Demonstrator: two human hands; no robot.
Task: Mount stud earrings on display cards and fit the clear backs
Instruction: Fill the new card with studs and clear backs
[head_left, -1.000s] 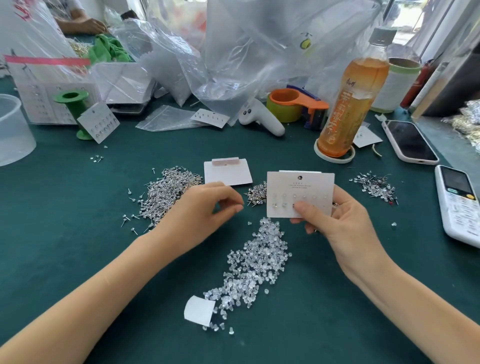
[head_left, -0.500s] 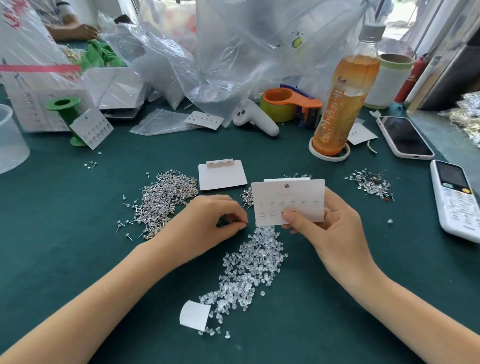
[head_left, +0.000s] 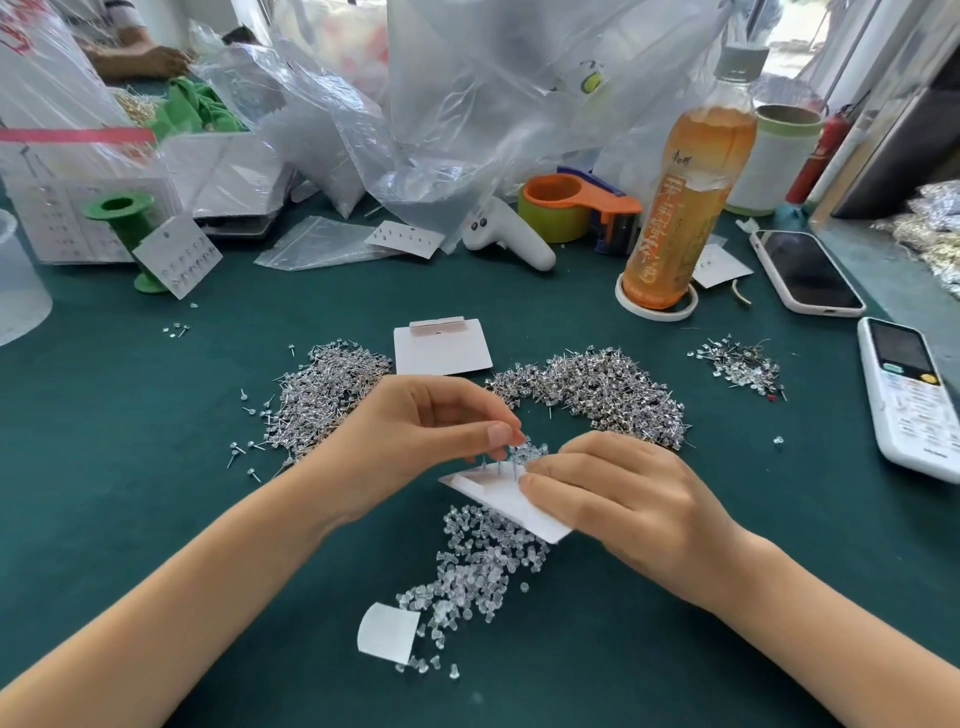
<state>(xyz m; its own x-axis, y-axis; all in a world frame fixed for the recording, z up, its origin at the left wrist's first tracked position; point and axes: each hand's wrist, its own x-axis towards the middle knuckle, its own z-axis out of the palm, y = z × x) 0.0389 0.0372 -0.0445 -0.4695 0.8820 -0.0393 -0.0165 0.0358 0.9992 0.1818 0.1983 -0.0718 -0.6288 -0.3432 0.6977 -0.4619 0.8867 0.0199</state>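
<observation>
Hiding much of the face-down display card (head_left: 506, 493), the right hand (head_left: 618, 499) grips it; posts point up; left hand (head_left: 421, 431) pinches something too small to tell.

i can make out red vertical characters on the label of the orange drink bottle (head_left: 687, 202), too blurred for me to read. red lettering on the plastic bag (head_left: 31, 78) at far left is cut off and illegible.
</observation>
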